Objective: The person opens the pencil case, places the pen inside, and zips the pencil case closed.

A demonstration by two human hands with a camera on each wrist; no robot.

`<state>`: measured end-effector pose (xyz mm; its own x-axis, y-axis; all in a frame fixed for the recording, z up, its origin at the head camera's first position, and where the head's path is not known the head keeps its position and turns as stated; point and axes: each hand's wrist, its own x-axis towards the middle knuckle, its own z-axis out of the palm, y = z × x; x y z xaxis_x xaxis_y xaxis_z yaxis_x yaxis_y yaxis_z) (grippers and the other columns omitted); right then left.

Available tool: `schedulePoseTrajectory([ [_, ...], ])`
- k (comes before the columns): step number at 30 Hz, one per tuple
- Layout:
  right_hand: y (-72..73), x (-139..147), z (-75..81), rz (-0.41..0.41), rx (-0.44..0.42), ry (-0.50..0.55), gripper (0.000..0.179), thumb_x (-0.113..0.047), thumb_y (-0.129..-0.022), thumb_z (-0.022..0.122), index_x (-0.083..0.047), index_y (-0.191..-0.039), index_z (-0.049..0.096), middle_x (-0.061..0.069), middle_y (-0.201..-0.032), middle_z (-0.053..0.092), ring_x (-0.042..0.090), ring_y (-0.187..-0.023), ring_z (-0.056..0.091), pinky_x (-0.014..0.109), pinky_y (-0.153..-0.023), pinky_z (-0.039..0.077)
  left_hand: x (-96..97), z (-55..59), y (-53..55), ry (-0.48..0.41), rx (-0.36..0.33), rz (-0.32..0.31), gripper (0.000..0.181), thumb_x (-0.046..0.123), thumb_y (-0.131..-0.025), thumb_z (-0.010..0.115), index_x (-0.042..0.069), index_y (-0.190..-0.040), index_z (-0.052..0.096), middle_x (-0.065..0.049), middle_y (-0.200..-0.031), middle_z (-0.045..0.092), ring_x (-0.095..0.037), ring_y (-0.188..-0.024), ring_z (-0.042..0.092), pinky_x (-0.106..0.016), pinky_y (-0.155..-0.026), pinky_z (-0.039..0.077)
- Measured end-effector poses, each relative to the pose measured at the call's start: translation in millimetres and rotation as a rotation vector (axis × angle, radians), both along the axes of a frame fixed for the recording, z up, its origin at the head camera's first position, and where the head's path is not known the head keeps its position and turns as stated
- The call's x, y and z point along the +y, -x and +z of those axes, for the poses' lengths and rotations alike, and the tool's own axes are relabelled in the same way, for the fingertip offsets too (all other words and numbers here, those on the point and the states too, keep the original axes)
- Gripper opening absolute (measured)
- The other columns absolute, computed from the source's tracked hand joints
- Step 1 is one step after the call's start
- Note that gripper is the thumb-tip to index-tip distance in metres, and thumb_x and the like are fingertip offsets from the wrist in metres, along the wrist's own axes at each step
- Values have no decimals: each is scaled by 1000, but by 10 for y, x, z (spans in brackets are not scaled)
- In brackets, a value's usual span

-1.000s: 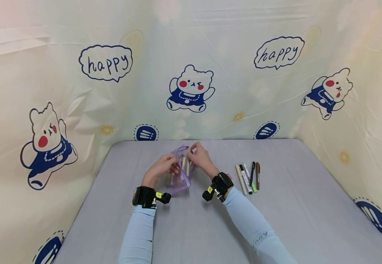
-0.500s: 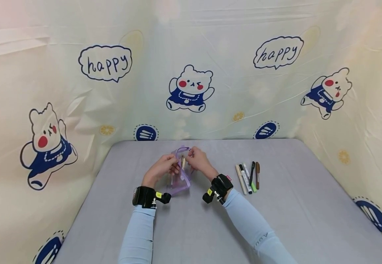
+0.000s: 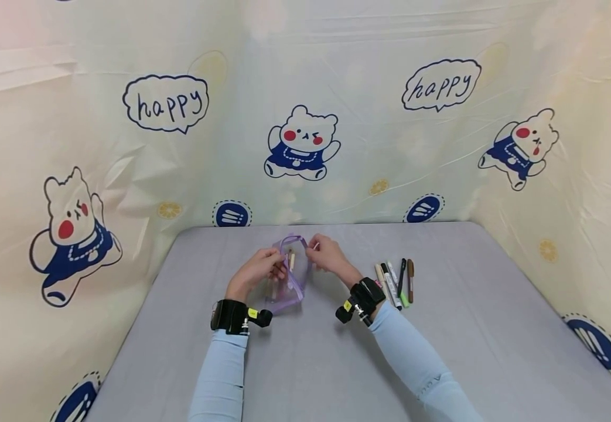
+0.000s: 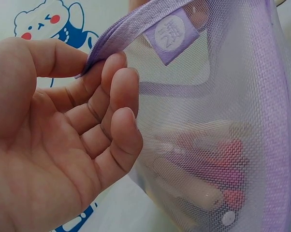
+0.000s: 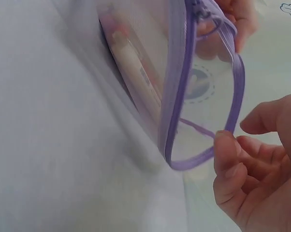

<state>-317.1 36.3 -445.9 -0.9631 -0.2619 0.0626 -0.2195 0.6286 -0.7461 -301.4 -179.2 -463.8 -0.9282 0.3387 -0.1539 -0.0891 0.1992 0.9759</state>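
Observation:
A see-through mesh pencil pouch (image 4: 276, 145) with purple edging stands with its zip parted. My left hand (image 3: 260, 266) pinches the zipped edge between thumb and index finger, the other fingers loosely bent in the left wrist view. Inside the pouch lie several pens (image 4: 198, 193), beige and pink-red ones among them, blurred by the mesh. At the far side of the mouth, my right hand (image 3: 328, 255) has a fingertip against the zip band (image 5: 236, 92). Its thumb stands apart from the band, and no pen is between its fingers. The zip pull (image 5: 210, 26) hangs near the left fingers.
Right of the right wrist, several pens and markers (image 3: 392, 284) lie side by side on the grey tabletop (image 3: 305, 369), among them a brown one (image 3: 410, 281) and a black one (image 3: 402, 275). A printed curtain (image 3: 305, 70) rises behind the table's far edge.
My right hand came down to the pouch mouth, then shifted right to its rim. A light pen seen under its fingers earlier has gone from there. The left hand keeps its place.

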Motion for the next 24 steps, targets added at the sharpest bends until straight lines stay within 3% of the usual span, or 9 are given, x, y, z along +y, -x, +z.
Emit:
schedulePoseTrajectory([
  [7, 0, 168, 15, 51, -19, -46, 13, -18, -93, 54, -7, -100, 59, 7, -80, 67, 17, -57, 61, 24, -45, 44, -1, 3, -4, 0, 8, -5, 25, 23, -103, 48, 4, -87, 52, -7, -81, 62, -18, -71, 58, -30, -65, 49],
  [16, -61, 350, -13, 108, -69, -182, 14, -20, -94, 57, -8, -99, 61, 6, -80, 66, 20, -61, 64, 26, -50, 48, 0, -5, -15, -2, -2, -15, 24, 22, -103, 48, 3, -89, 56, -7, -81, 62, -19, -71, 58, -32, -66, 50],
  [24, -86, 622, -17, 52, -114, -255, 16, -22, -95, 57, -8, -102, 61, 6, -85, 67, 25, -72, 67, 28, -56, 51, 10, 17, -18, -8, 9, -25, 25, 21, -103, 47, 4, -88, 56, -6, -79, 63, -18, -70, 58, -32, -65, 50],
])
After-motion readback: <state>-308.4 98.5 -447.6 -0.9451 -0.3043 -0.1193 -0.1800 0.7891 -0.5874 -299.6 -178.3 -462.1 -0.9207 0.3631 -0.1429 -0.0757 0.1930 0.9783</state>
